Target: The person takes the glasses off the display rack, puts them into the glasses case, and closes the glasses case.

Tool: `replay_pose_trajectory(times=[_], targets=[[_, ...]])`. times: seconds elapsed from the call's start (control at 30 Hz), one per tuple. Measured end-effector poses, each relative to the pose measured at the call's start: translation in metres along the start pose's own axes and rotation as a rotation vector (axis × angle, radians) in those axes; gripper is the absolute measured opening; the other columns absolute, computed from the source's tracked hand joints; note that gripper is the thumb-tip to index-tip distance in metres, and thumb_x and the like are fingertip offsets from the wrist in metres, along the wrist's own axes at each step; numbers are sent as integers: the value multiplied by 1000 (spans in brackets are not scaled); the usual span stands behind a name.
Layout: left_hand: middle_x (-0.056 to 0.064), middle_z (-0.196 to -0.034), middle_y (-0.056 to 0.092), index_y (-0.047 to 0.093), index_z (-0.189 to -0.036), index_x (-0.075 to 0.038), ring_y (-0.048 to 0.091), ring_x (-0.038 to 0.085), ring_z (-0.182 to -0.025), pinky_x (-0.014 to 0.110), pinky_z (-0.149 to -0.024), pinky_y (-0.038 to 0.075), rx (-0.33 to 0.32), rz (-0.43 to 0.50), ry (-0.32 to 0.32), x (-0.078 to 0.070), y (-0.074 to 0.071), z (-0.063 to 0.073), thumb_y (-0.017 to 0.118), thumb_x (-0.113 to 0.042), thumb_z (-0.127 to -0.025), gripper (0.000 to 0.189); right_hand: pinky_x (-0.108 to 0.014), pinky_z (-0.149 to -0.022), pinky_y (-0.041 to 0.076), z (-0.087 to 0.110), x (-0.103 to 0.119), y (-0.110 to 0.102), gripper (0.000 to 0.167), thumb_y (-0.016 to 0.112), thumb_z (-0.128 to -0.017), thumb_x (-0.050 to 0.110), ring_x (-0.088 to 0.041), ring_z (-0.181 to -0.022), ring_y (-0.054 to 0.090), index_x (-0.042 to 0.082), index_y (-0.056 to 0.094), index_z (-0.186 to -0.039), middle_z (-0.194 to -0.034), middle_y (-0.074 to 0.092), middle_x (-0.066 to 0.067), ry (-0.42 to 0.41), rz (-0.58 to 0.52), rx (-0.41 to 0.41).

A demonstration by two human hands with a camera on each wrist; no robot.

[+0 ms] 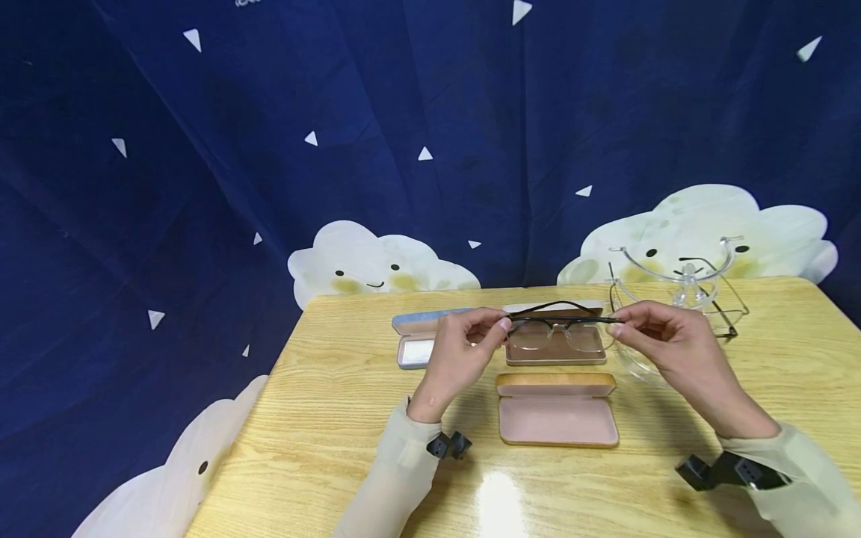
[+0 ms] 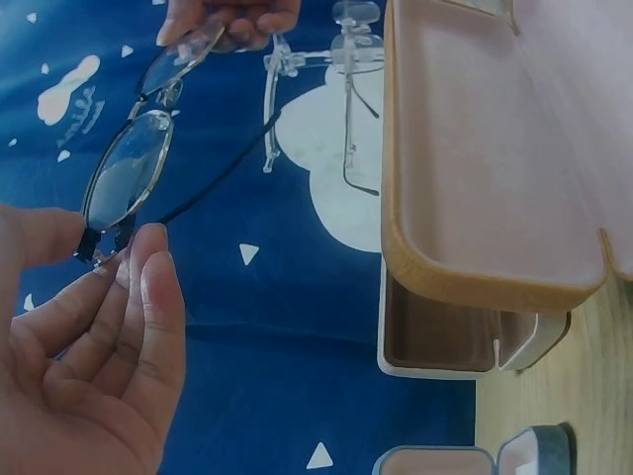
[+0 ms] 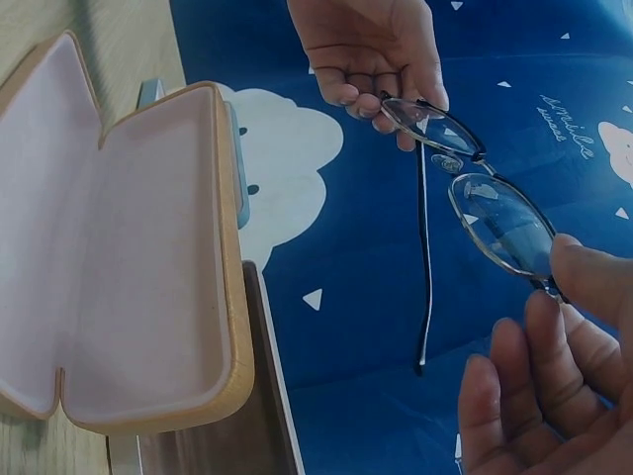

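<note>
A pair of eyeglasses (image 1: 563, 320) with a black upper rim and thin pale lower rims is held up level between both hands in the head view. My left hand (image 1: 464, 347) pinches its left end near the hinge, thumb against fingers. At the other end, my right hand (image 1: 679, 347) pinches the right hinge. One dark temple arm stretches away behind the lenses, as the right wrist view also shows with the temple (image 3: 423, 257). Just below the glasses, an open tan eyeglass case (image 1: 558, 420) with pink lining lies on the table, nothing inside it.
Behind the glasses stands an open brown-lined case (image 1: 554, 359), partly overlapped by them. A blue case (image 1: 430, 321), also open, holds a white cloth (image 1: 417, 351). To the right, a clear display stand (image 1: 687, 288) bears other wire-framed glasses (image 1: 726, 332). A navy curtain (image 1: 403, 97) hangs behind the table.
</note>
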State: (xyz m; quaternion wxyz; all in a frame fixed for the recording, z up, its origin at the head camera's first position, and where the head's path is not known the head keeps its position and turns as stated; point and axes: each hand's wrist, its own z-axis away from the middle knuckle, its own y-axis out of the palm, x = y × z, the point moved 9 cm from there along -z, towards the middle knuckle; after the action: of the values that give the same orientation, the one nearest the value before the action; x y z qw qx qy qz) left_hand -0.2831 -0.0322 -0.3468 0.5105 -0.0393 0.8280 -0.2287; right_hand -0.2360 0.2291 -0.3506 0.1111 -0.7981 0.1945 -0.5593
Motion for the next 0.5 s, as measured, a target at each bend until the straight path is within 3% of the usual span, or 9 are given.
replay_pose_trajectory(times=[0.3, 0.5], targets=[[11, -91, 80, 79, -109, -2, 73, 17, -74, 18, -68, 58, 6, -2, 3, 0, 1, 0, 65, -19, -102, 23, -27, -53, 42, 0, -1, 0, 13, 75, -97, 13, -4, -65, 56, 6, 75, -108, -78, 69, 14, 1, -7, 5], [10, -91, 80, 79, -107, -4, 69, 7, -72, 18, -68, 58, 11, -10, 7, -2, 0, 0, 65, -19, -102, 21, -28, -53, 42, 0, -2, 0, 13, 74, -98, 13, -4, -65, 57, 5, 75, -108, -78, 69, 14, 7, -15, 10]])
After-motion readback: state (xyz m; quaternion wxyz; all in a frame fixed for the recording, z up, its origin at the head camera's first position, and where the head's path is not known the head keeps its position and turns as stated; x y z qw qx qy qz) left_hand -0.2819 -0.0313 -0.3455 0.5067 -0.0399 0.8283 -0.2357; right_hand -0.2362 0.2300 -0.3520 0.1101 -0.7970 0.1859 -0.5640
